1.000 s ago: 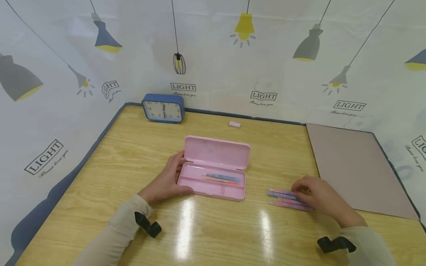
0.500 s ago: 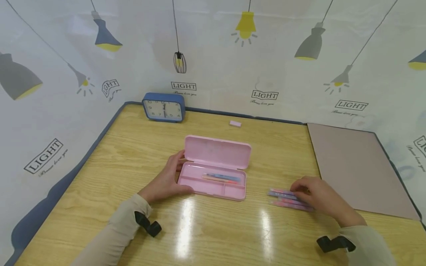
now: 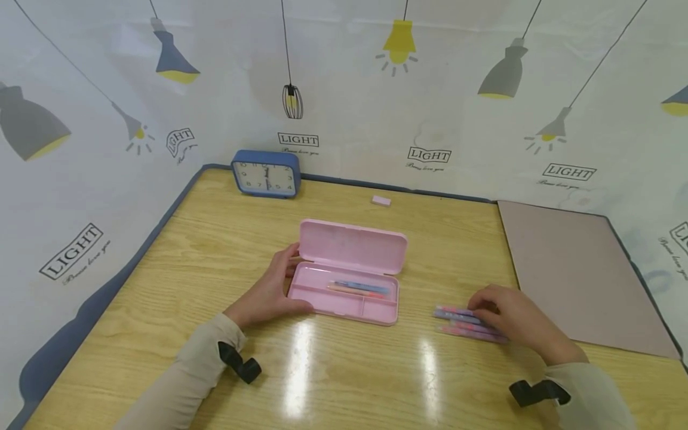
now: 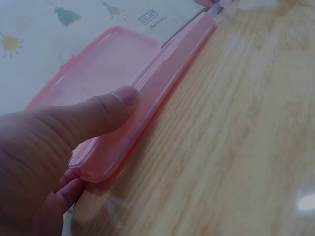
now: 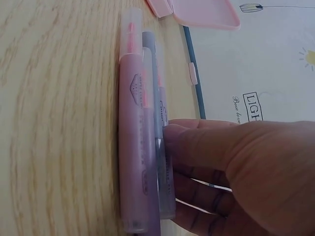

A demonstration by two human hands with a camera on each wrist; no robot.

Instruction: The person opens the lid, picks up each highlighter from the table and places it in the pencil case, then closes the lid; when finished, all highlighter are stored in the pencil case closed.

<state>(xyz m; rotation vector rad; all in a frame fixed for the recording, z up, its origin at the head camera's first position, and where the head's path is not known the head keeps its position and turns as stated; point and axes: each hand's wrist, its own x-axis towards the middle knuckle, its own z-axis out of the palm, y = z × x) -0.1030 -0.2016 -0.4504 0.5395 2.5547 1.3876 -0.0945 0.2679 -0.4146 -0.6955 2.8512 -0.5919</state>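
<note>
My left hand [image 3: 269, 295] grips the left end of a pink pencil case [image 3: 328, 304], thumb along its front wall [image 4: 152, 98] and fingers round the far side. The case lies on the table with its lid [image 3: 352, 246] raised. A blue pen [image 3: 362, 286] and an orange-tipped one [image 3: 349, 291] lie in its long rear compartment. To the right, my right hand [image 3: 516, 316] pinches a highlighter [image 5: 165, 105] at the far side of a small row. A pinkish-purple highlighter [image 5: 133, 128] with a clear cap lies nearest the right wrist camera.
A blue clock [image 3: 266, 174] stands at the back left. A small pink eraser [image 3: 381, 201] lies behind the case. At the right, a flat greyish-pink board [image 3: 586, 275] covers the table corner. Lamp-printed sheeting [image 3: 349, 89] walls the back and sides.
My right fingertips have shifted very slightly left along the highlighters. My left hand and the pencil case stay in place.
</note>
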